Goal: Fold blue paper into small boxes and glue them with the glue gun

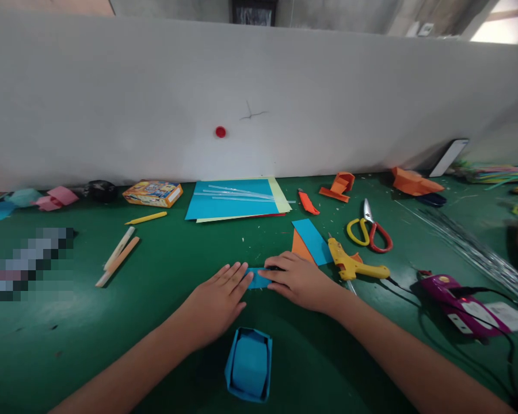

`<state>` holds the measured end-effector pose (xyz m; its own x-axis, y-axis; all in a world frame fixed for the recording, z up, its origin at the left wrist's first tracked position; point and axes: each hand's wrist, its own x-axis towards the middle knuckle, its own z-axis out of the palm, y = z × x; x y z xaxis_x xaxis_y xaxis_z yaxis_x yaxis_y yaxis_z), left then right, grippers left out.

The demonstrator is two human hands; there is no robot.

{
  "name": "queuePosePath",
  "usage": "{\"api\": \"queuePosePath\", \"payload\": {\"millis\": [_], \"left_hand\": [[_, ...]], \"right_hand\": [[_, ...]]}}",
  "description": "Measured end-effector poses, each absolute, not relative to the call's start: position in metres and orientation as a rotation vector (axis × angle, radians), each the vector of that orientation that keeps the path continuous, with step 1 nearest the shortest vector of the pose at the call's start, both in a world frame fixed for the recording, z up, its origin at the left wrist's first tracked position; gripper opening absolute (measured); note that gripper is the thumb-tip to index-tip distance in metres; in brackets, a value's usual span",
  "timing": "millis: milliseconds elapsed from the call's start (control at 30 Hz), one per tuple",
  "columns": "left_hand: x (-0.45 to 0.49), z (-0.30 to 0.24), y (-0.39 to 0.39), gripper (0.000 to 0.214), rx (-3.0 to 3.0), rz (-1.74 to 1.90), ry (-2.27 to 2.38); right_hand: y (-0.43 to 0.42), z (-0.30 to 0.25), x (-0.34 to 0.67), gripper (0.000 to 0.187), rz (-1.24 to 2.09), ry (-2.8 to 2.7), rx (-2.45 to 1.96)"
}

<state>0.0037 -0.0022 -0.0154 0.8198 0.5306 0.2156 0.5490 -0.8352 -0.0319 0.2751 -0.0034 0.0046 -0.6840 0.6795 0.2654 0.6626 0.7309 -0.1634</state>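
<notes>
A small blue paper strip (255, 279) lies flat on the green table between my two hands. My left hand (218, 302) rests on its left end with the fingers stretched out flat. At its right end, my right hand (296, 282) has bent fingers and presses on the strip. A dark patch shows between those fingers; I cannot tell whether it is an object or shadow. Nearer to me stands a folded blue paper box (249, 365), apart from both hands. Beyond my right hand lie a blue paper piece (314, 241) and an orange paper piece (301, 247).
To the right are a yellow glue gun (354, 264), scissors (369, 230), a purple power strip (461, 305) with cables and a red cutter (308, 202). Paper sheets (231, 204) lie by the white board (155, 103). Two sticks (118, 259) and a yellow pen (149, 218) are leftward.
</notes>
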Motion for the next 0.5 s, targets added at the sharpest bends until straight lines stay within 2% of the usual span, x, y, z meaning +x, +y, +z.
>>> {"api": "queuePosePath", "payload": {"millis": [233,500], "left_hand": [[0.0,-0.009,-0.006,0.07,-2.954,-0.263,-0.853],[0.003,-0.003,-0.006,0.067,-2.963,-0.152,-0.866]], "right_hand": [[0.0,0.0,0.278,0.034,0.134,-2.621,-1.044],[0.006,0.0,0.285,0.032,0.099,-2.64,-1.041]]}}
